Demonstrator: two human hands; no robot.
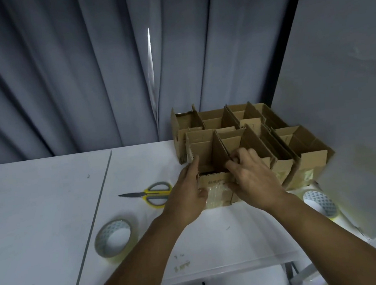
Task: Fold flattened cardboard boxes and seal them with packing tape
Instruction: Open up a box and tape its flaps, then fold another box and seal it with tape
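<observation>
A small brown cardboard box (215, 181) with clear tape on its near face stands on the white table (51, 199), its top flaps upright. My left hand (187, 194) grips its left side, thumb on the taped face. My right hand (251, 177) holds the right side, fingers curled over the top edge by a flap. Several folded open boxes (273, 139) stand packed together behind and to the right. One roll of packing tape (115, 237) lies at the front left, another tape roll (322, 203) at the right edge.
Yellow-handled scissors (150, 193) lie left of the box, blades pointing left. A seam (93, 218) runs between two table panels. Grey curtains (85, 71) hang behind the table, and a pale wall (347, 83) stands close on the right.
</observation>
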